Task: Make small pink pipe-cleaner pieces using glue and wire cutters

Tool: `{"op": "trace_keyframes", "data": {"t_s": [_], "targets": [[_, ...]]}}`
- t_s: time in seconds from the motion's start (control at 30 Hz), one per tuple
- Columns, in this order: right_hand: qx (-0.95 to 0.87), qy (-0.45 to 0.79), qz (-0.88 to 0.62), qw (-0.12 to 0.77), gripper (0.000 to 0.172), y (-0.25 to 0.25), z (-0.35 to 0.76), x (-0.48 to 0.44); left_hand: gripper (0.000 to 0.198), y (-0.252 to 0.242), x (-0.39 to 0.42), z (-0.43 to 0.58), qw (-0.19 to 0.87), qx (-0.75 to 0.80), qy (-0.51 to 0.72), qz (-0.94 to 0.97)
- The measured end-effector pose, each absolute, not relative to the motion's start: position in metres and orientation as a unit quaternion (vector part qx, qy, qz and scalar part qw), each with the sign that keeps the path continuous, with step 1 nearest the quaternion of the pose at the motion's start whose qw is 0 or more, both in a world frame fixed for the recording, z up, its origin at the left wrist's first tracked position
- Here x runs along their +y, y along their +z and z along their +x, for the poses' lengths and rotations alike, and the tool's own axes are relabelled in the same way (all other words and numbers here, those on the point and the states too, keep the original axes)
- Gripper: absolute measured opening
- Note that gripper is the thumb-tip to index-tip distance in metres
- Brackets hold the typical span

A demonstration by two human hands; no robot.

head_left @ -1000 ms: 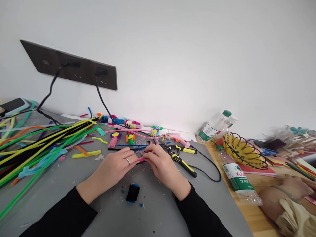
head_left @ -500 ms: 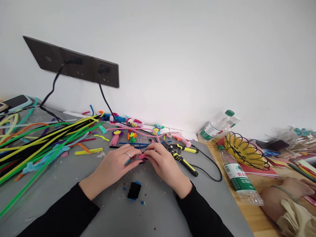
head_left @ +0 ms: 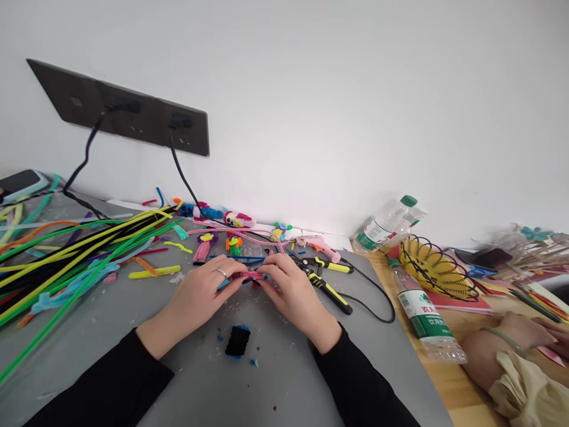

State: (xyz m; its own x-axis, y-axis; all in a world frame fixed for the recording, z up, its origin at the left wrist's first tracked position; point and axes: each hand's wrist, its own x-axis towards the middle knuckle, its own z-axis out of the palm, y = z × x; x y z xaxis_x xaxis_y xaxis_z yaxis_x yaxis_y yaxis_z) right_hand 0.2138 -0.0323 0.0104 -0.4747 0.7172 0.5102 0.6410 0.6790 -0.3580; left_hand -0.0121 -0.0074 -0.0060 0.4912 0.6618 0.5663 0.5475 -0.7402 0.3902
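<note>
My left hand [head_left: 200, 296], with a ring on one finger, and my right hand [head_left: 291, 293] meet over the grey table [head_left: 111, 332]. Both pinch a short pink pipe-cleaner piece [head_left: 249, 276] between their fingertips; a bit of blue shows under the left fingers. A small black fuzzy roll with blue ends [head_left: 238, 341] lies just below the hands. Yellow-and-black pliers [head_left: 326, 281] rest right of my right hand.
Long pipe cleaners [head_left: 66, 255] in many colours fan across the left. Small finished figures [head_left: 233, 243] and a pink glue gun [head_left: 317, 244] lie behind. Plastic bottles [head_left: 420, 320], a yellow wire basket [head_left: 433, 270] and another person's arm [head_left: 507, 350] occupy the wooden table at right.
The hands have shifted slightly up and left, still pinching the pink piece, which now lies more level between the fingertips. The view has moved a little.
</note>
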Motion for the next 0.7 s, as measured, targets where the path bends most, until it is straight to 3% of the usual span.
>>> {"op": "trace_keyframes", "data": {"t_s": [0.7], "targets": [[-0.86, 0.069, -0.383, 0.331, 0.02, 0.0115, 0.2116, -0.0342, 0.04, -0.0067, -0.0047, -0.0139, 0.071, 0.351, 0.351, 0.865]]}}
